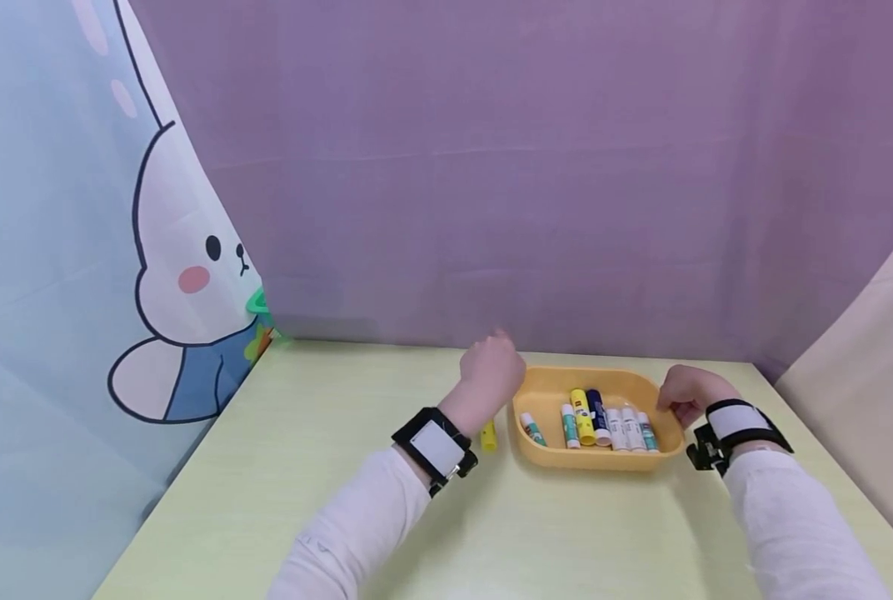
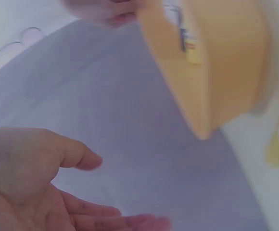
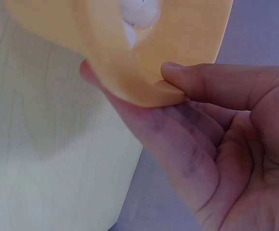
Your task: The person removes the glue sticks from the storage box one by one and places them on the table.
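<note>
A yellow-orange plastic tray stands on the table and holds several glue sticks. Among them are a yellow glue stick, a dark blue one and white ones with teal labels. My right hand pinches the tray's right end, thumb inside the rim and fingers beneath it in the right wrist view. My left hand is by the tray's left end; in the left wrist view its fingers are extended, holding nothing, apart from the tray. On the table near my left wrist lies another yellow glue stick.
The light wooden table ends at a purple curtain behind the tray. A blue cloth with a cartoon rabbit hangs along the left side. A green object peeks out by the far left corner.
</note>
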Demonstrator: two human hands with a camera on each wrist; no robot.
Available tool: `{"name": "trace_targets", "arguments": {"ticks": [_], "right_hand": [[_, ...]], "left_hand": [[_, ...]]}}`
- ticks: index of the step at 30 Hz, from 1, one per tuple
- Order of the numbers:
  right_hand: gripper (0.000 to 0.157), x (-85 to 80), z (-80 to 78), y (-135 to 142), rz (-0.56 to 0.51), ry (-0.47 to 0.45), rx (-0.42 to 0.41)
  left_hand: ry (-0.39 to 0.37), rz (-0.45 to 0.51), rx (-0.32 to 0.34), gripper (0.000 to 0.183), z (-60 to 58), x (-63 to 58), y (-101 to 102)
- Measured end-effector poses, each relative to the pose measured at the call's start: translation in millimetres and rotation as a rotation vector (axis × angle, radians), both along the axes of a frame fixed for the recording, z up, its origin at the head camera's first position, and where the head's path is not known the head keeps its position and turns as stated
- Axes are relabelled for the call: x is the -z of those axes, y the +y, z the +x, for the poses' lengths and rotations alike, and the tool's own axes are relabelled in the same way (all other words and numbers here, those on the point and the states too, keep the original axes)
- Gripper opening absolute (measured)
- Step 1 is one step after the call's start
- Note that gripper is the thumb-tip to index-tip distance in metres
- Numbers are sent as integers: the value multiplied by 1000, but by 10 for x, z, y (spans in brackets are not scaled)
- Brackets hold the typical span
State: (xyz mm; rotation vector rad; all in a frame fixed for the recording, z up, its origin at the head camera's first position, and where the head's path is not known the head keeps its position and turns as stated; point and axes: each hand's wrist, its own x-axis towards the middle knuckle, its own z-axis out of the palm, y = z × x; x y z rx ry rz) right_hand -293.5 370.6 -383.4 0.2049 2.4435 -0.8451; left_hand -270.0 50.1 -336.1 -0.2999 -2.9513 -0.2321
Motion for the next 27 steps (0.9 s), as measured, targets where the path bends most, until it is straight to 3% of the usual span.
{"name": "trace_targets", "arguments": {"ticks": [5,13,19,27], "right_hand": [[17,10,9,15,4,5,-1],[14,6,13,17,3,11,-6],[15,-4,6,-3,-6,0,-1],[12,-1,7,-18,-12,-3,4]], "left_hand": [[104,-63,39,75,91,-197,21],[148,-38,83,92,191,-364,55],[161,-44,116,91,228,-343,118],[110,-59,144,89,256,-247,240]]}}
